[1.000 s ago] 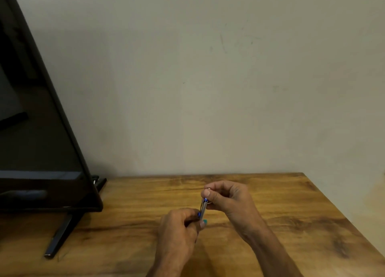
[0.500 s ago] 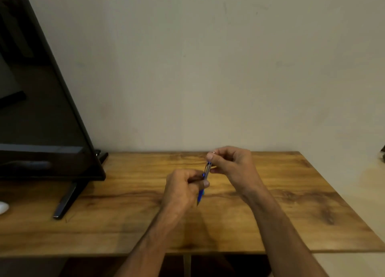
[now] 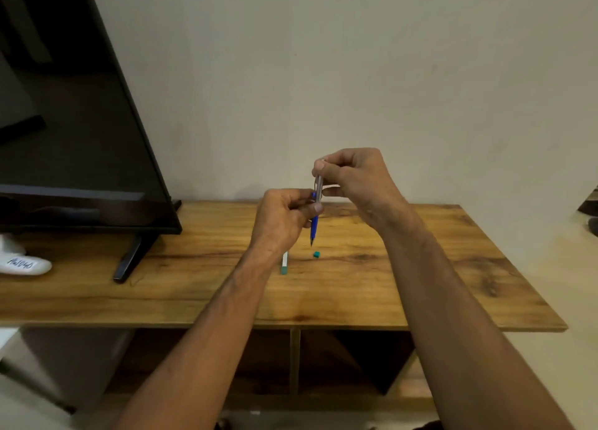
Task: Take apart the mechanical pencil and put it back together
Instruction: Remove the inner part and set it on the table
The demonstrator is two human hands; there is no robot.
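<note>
A blue mechanical pencil (image 3: 314, 227) hangs nearly upright above the wooden table (image 3: 420, 267), tip down. My left hand (image 3: 284, 219) grips its blue lower barrel. My right hand (image 3: 352, 177) pinches the grey upper part (image 3: 318, 185) at its top end. On the table below lie a white stick with a teal end (image 3: 284, 263), partly hidden by my left wrist, and a small teal piece (image 3: 316, 254).
A large black screen (image 3: 64, 122) on a black foot (image 3: 129, 258) stands at the left of the table. A white object with writing (image 3: 22, 263) lies at the far left. The wall runs directly behind the table.
The view has pulled back and up, so the table's front edge and the shelf below show. The white stick and the teal piece on the table have come into sight. Both hands still hold the pencil.
</note>
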